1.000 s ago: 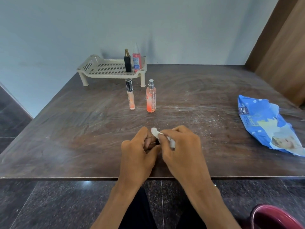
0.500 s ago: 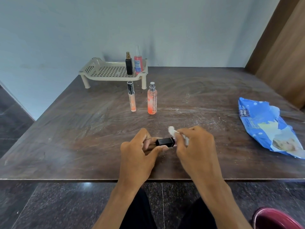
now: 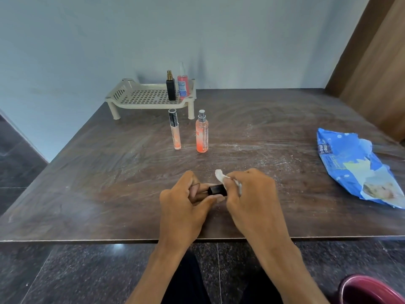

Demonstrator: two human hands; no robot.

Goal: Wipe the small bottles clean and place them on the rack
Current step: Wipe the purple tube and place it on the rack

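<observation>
Small black bottle (image 3: 217,190) lies sideways between both hands, well in front of the rack (image 3: 144,96). Left hand (image 3: 184,207) curls its fingers round it; right hand (image 3: 252,198) pinches a white wipe (image 3: 220,174) against its end. Slim orange tube (image 3: 175,130) and orange spray bottle (image 3: 201,133) stand just before the rack.

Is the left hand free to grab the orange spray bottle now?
Probably not yet: the left hand grips a black-capped bottle. Otherwise the way to the orange spray bottle looks free.
</observation>
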